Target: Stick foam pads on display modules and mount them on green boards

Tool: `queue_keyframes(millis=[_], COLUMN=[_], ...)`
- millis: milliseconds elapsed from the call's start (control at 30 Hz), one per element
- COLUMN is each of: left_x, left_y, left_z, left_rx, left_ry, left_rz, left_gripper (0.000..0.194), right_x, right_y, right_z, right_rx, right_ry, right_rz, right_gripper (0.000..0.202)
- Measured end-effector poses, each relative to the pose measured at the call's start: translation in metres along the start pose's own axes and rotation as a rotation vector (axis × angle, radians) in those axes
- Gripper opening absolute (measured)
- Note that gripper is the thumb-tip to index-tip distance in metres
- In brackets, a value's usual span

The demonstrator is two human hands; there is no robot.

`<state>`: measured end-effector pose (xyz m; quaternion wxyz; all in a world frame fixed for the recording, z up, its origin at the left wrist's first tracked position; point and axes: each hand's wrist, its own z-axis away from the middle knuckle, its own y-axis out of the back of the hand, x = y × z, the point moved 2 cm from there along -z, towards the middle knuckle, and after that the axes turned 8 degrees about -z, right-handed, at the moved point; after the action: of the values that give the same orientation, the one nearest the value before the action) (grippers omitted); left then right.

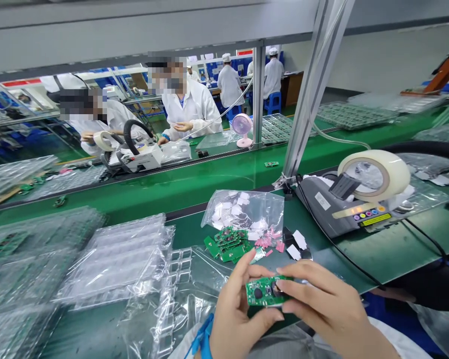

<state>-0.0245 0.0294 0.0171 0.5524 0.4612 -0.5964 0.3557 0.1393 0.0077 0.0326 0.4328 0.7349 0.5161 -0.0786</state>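
Note:
A small green circuit board with round black parts is held in front of me, above the table edge. My left hand, with a blue band at the wrist, grips its left side between thumb and fingers. My right hand closes on the right end, fingertips pressing on its face and covering that part. Just beyond lie a pile of green circuit boards, pink pieces and black pieces with white backing. Behind them is a clear bag of white-backed pieces and wires.
A grey tape dispenser with a tape roll stands right, its cable crossing the table. Clear plastic trays are stacked left. Beyond runs a green conveyor belt; a metal post rises beside it. Co-workers sit opposite near a pink fan.

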Motion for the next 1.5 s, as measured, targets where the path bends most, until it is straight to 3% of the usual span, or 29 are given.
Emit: queue_keyframes(millis=[133,367,567,733,933,1100,1233,1400,1500], left_x=[0.005,0.011,0.011,0.017,0.018,0.005,-0.003,-0.025,-0.039], left_y=[-0.001,-0.001,0.006,0.007,0.006,0.006,0.007,0.008,0.015], left_z=[0.003,0.007,0.006,0.002,-0.004,-0.013,-0.026,-0.038,-0.05], left_rx=[0.031,0.039,-0.03,-0.048,-0.024,-0.016,-0.054,-0.099,-0.193], left_ry=[-0.094,-0.109,-0.022,-0.061,-0.122,0.004,0.18,0.535,0.592], left_rz=[-0.015,-0.054,-0.187,-0.312,-0.436,-0.417,-0.108,0.278,0.284], left_gripper=[0.078,0.098,0.103,0.1,0.105,0.094,0.085,0.064,0.065], right_x=[-0.005,-0.014,-0.01,-0.005,0.0,0.014,0.029,0.042,0.046], right_y=[0.006,0.012,0.008,0.004,0.002,-0.005,-0.01,-0.02,-0.026], right_z=[0.001,-0.008,-0.004,-0.005,-0.014,-0.015,-0.012,-0.018,-0.025], right_rx=[0.036,0.072,0.039,0.027,0.025,0.026,-0.017,-0.248,-0.275], right_ry=[0.039,0.081,0.063,0.059,-0.152,-0.195,-0.115,-0.131,-0.127], right_rz=[0.012,-0.031,-0.039,-0.083,-0.225,-0.235,-0.168,-0.017,0.075], right_gripper=[0.016,0.016,0.019,0.017,0.013,0.012,0.006,0.043,0.052])
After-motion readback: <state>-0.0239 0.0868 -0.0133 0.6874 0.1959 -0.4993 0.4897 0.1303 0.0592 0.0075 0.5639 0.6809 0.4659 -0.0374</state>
